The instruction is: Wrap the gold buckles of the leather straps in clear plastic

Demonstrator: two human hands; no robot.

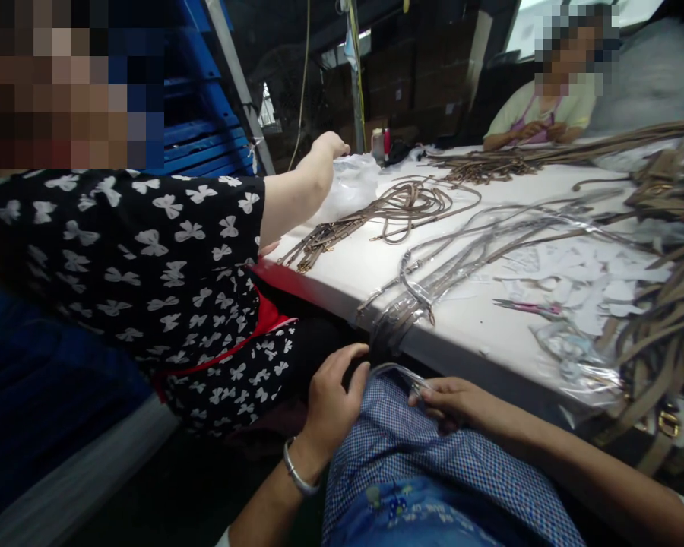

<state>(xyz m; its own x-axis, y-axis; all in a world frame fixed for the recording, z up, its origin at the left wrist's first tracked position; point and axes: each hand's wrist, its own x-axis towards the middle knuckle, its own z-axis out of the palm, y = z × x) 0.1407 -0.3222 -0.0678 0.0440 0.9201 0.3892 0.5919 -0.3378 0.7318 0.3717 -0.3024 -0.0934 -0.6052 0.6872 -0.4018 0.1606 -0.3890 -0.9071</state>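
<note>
My left hand [334, 395] rests on my lap in front of the table edge, fingers curved and touching the end of a clear plastic sleeve [396, 372]. My right hand [448, 401] pinches the same sleeve from the right side, over my checked cloth [410, 448]. A silver bracelet circles my left wrist. Just above, a bundle of plastic-wrapped straps [433, 285] hangs over the edge of the white table [353, 266].
A person in a black bow-print top [148, 273] sits at my left, one arm [302, 186] stretched to a white bag [350, 182]. Another person [539, 114] sits at the far end. Brown straps [399, 205], pink scissors [527, 307] and belts [661, 357] lie about.
</note>
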